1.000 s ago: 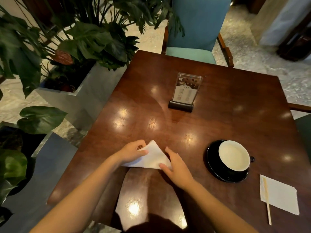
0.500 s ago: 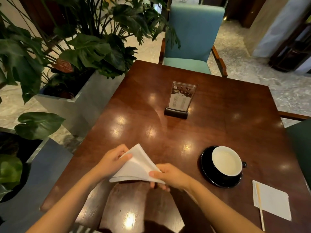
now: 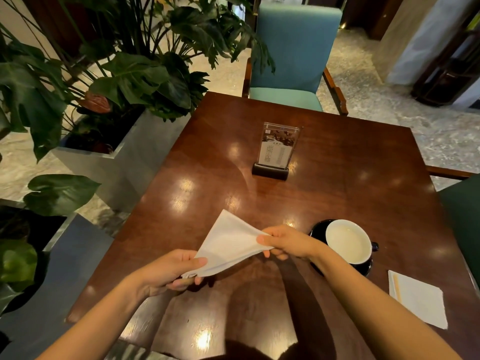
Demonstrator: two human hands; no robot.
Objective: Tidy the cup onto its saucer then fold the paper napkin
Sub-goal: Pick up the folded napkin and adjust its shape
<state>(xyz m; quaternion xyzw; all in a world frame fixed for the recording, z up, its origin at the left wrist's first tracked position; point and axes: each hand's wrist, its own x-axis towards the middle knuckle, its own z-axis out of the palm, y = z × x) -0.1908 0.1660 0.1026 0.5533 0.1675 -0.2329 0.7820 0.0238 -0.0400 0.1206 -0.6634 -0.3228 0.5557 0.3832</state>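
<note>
Napkin (image 3: 228,244) pinched between left hand (image 3: 168,271), right hand (image 3: 288,242)

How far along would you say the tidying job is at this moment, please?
Done: the cup sits on its saucer. In hand: the left hand and right hand each pinch a corner of the napkin, already folded into a triangle and held above the table. Left: any further fold, then laying it down.

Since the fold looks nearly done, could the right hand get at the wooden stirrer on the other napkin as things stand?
Probably yes: the wooden stirrer lies uncovered just right of the right hand, but that hand first has to let go of the folded napkin.
</note>
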